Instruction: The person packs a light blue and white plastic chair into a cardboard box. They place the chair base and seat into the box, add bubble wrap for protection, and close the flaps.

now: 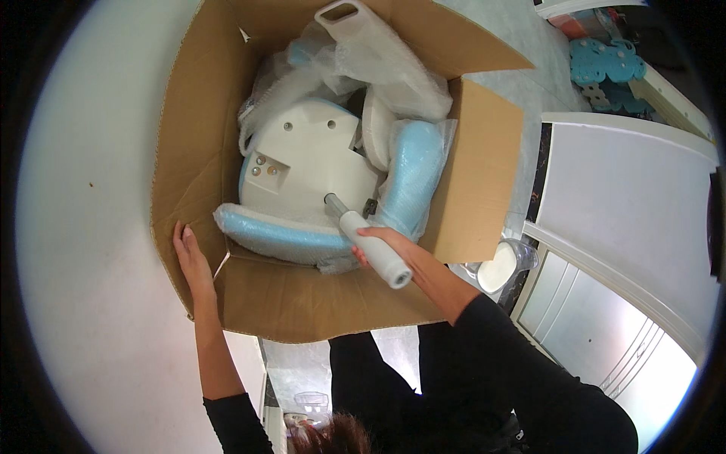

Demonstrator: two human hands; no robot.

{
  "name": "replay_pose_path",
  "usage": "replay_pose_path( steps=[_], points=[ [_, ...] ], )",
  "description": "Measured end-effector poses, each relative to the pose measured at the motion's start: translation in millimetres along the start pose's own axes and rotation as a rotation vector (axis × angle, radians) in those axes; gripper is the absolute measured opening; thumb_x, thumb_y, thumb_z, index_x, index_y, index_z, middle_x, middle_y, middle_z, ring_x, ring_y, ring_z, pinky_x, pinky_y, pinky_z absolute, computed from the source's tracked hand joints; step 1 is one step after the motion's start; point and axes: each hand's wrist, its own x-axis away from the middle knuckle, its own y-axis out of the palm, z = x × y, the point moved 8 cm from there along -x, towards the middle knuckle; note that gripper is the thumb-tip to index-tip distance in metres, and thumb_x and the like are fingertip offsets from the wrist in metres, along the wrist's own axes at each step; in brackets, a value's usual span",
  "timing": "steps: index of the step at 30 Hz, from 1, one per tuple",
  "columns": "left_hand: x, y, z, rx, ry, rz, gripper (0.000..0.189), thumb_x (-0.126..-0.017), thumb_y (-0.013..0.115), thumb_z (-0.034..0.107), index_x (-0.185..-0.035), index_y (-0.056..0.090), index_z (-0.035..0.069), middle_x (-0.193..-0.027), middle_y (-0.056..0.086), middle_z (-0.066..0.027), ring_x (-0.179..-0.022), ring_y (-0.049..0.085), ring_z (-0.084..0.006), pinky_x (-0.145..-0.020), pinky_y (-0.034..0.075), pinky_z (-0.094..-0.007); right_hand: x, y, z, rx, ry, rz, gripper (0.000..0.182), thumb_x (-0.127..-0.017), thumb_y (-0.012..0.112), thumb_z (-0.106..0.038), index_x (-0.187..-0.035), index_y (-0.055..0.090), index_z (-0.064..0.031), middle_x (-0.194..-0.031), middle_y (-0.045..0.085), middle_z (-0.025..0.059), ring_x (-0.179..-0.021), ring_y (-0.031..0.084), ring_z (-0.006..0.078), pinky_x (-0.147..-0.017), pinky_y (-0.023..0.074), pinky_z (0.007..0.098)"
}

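Observation:
My right hand (387, 243) grips a white cylinder with a grey metal rod (377, 249), which looks like a gas lift, held tilted over an open cardboard box (306, 303). My left hand (193, 258) rests with its fingers against the inside of the box's left flap and holds nothing. Inside lies a white plastic base (312, 156) with round holes and a recess showing several round metal-like parts. Around it are a light blue padded piece in bubble wrap (283, 232), another blue wrapped piece (414, 170) and a white wrapped frame (385, 57) with a slot handle.
A pale wall or panel (96, 215) stands left of the box. To the right are white cabinets (590, 306) and a clear container with a white top (498, 268). Blue plastic pieces (607, 61) lie at the upper right. Grey floor tiles (295, 369) show below the box.

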Motion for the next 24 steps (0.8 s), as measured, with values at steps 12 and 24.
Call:
replay_pose_path(
  steps=[12,24],
  points=[
    [102.1,84.0,87.3,-0.156,0.193,-0.748,0.047,-0.094,0.05,0.042,-0.121,0.058,0.003,-0.117,0.059,-0.0086,-0.111,0.052,-0.017,-0.095,0.039,-0.0299,98.0,-8.4,13.1,-0.168,0.08,-0.279,0.055,-0.089,0.06,-0.021,-0.131,0.028,-0.0045,-0.094,0.051,0.0145,-0.075,0.053,0.0187,-0.062,0.0502,0.0301],
    [-38.9,161.1,73.8,-0.273,0.165,-0.524,0.078,-0.083,0.07,0.027,-0.142,0.028,-0.002,-0.13,0.05,-0.0198,-0.118,0.051,-0.0269,-0.099,0.04,-0.0341,117.0,-8.8,5.3,-0.132,0.112,-0.295,0.053,-0.091,0.058,-0.02,-0.132,0.029,-0.003,-0.093,0.052,0.015,-0.074,0.053,0.0185,-0.062,0.0499,0.0306]
  ],
)
